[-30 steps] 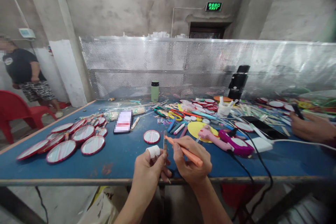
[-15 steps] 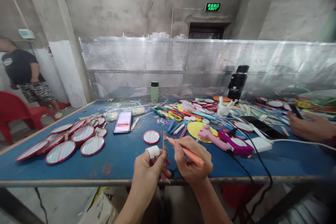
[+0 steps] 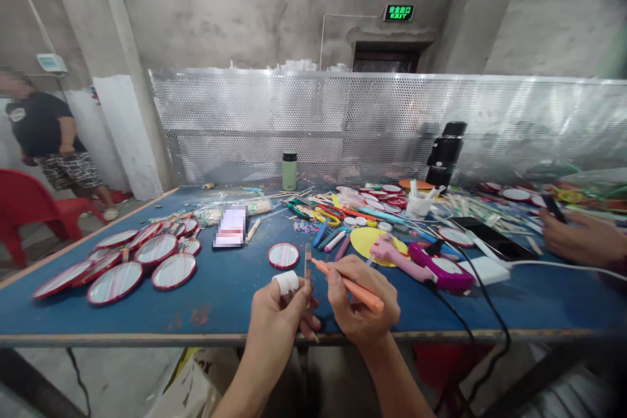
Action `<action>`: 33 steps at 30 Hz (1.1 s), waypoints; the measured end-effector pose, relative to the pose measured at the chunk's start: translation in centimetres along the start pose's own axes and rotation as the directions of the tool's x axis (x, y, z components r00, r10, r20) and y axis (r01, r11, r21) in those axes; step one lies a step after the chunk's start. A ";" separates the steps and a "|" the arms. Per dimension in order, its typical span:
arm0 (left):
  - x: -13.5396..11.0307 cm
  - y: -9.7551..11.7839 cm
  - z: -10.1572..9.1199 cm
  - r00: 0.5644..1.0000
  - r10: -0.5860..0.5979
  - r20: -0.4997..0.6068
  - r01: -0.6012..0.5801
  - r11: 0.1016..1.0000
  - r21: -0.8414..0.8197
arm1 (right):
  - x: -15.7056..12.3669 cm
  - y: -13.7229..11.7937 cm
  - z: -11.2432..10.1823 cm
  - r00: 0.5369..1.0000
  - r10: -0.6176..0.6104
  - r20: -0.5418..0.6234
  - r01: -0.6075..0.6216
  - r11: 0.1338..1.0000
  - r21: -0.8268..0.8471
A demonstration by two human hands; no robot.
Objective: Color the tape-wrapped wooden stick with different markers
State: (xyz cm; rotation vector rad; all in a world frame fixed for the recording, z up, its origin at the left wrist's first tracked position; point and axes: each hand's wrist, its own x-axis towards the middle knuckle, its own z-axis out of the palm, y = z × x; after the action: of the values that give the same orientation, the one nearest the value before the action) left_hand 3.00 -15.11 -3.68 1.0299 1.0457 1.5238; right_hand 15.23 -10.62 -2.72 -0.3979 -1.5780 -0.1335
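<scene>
My left hand (image 3: 281, 313) is closed on a narrow flat wooden stick (image 3: 307, 264), which stands upright between thumb and fingers. A white wrap (image 3: 288, 281) goes round one of its fingers. An orange marker pen (image 3: 360, 292) is gripped in my right hand (image 3: 365, 304), its tip pointing left at the stick's upper part; whether it touches I cannot tell. Just beyond my left hand a round mirror (image 3: 283, 255) with a red rim lies flat on the blue table (image 3: 220, 307).
Several red-rimmed mirrors (image 3: 115, 282) are piled at the left, near a phone (image 3: 230, 227). Rightward lie a pink glue gun (image 3: 399, 258), a yellow disc (image 3: 360, 243), markers and cables. A green bottle (image 3: 289, 171) stands behind. Another person's hand (image 3: 573, 238) holds a phone at far right.
The whole view has shifted very slightly. Both hands keep nearly the same pose, the marker still pointing at the stick.
</scene>
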 end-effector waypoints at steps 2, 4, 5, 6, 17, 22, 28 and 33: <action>0.1 0.0 0.0 1.000 0.000 0.003 0.000 1.000 0.002 | 0.0 0.0 0.0 1.000 0.002 0.000 -0.002 1.000 -0.004; 0.1 -0.1 0.0 1.000 -0.005 0.006 0.005 1.000 -0.002 | 0.0 0.0 0.0 1.000 0.000 0.000 0.000 1.000 -0.011; 0.2 -0.1 0.0 1.000 -0.006 0.006 0.007 1.000 -0.005 | 0.0 0.1 0.0 1.000 0.000 0.002 0.000 1.000 -0.013; 0.2 -0.2 0.0 1.000 -0.008 0.004 0.008 1.000 -0.007 | -0.1 0.1 0.0 1.000 0.000 0.006 0.000 1.000 -0.015; 0.0 0.0 0.0 1.000 -0.004 0.003 0.004 1.000 -0.001 | -0.1 -0.1 -0.2 1.000 0.002 0.014 -0.002 0.999 -0.043; 0.0 0.1 0.0 1.000 -0.004 0.004 0.004 1.000 -0.001 | -0.1 0.0 0.0 1.000 -0.010 0.001 0.010 1.000 -0.022; 0.0 0.1 0.0 1.000 0.000 -0.002 0.000 1.000 0.003 | -0.1 0.0 -0.1 1.000 -0.003 0.001 0.003 0.999 -0.033; 0.0 0.1 0.0 1.000 0.001 0.008 -0.001 1.000 0.001 | 0.0 -0.1 0.0 1.000 -0.023 0.010 0.023 0.999 -0.043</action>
State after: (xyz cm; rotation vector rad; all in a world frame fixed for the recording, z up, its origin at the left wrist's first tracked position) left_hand 2.98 -15.13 -3.61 1.0368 1.0403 1.5189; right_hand 15.22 -10.69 -2.75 -0.4150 -1.5916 -0.1840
